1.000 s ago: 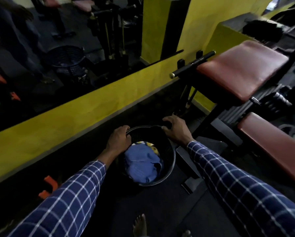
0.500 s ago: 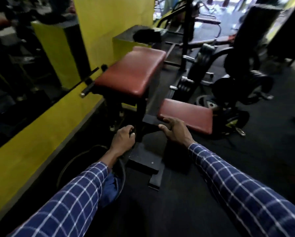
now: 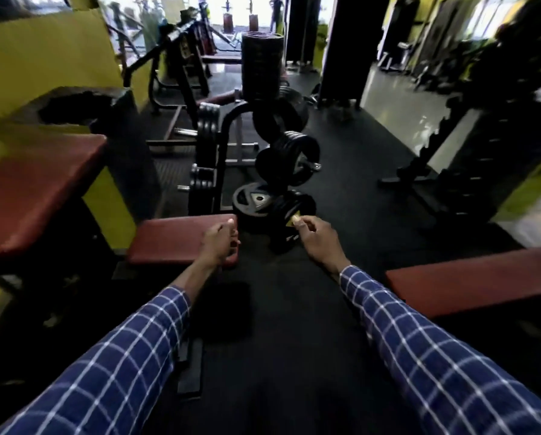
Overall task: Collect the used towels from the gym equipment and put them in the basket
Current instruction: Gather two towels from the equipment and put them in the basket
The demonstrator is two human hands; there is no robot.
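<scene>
Nearest, two checked sleeves [image 3: 131, 356] reaching forward. Left hand [image 3: 218, 244] loosely curled, empty, over the corner of a red seat pad [image 3: 172, 238]; right hand [image 3: 318, 238] half-curled, empty too. Just beyond the knuckles — black weight plates [image 3: 289, 157] on a rack. No towel or basket in view.

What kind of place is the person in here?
Almost certainly a gym's weights area. Black weight plates hang on a rack, red padded bench seats stand at both sides, and a tall plate stack stands further back, all on dark rubber flooring.
</scene>
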